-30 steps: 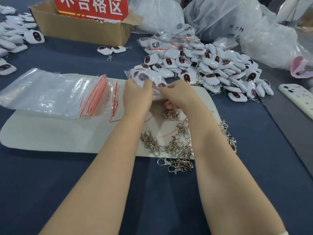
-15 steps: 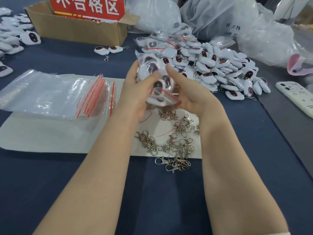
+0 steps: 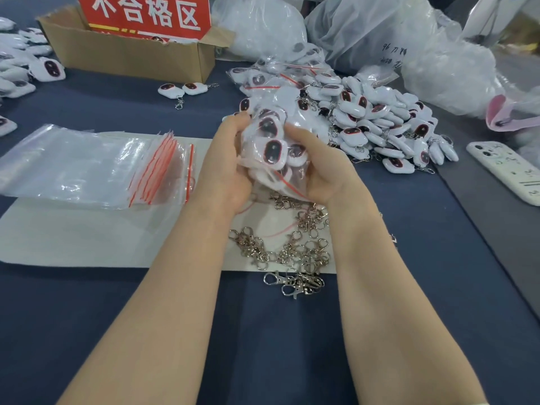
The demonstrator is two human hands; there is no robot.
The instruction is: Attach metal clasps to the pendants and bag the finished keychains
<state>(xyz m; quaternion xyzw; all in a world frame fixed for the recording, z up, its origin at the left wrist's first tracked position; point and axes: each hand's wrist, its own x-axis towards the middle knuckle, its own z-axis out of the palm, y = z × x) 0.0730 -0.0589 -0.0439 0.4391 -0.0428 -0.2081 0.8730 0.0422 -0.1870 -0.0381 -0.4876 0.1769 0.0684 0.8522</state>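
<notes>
A clear zip bag (image 3: 273, 141) stuffed with white pendants with dark oval faces is held up above the table between both hands. My left hand (image 3: 226, 159) grips its left side and my right hand (image 3: 318, 162) grips its right side; the red zip line hangs at the bottom. Loose metal clasps (image 3: 295, 247) lie in a heap below the hands on a white mat (image 3: 73, 238). A stack of flat clear zip bags (image 3: 96, 168) with red seals rests on the mat's left part. A big pile of white pendants (image 3: 380, 124) sits to the right.
A cardboard box (image 3: 131, 54) with a red sign stands at the back left, two keychains (image 3: 182, 89) in front of it. More pendants (image 3: 20, 65) lie far left. Large plastic sacks (image 3: 380, 36) fill the back right. A white phone (image 3: 508, 171) lies at the right.
Both hands lifted the filled bag off the mat, raised it and turned it; it now sits higher between the palms with the zip end hanging down.
</notes>
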